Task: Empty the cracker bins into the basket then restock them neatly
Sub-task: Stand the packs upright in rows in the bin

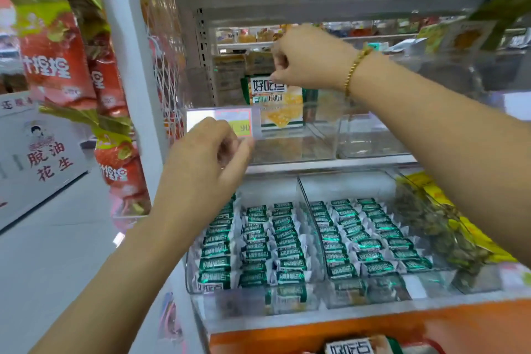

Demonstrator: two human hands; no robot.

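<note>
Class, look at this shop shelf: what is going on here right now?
A person is reaching both bare hands into a shop shelf. The right hand is raised over a cracker box in a clear upper bin; the left hand is by the price tag. Below, two bins hold neat rows of green packets. Neither hand's grip clearly holds anything.

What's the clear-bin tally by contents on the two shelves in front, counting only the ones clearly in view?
Green-packet bins: 2, left and right
Yellow-and-green-pack bin: 1
Upright cracker-box bin: 1
Empty bin: 1
Total: 5
</note>
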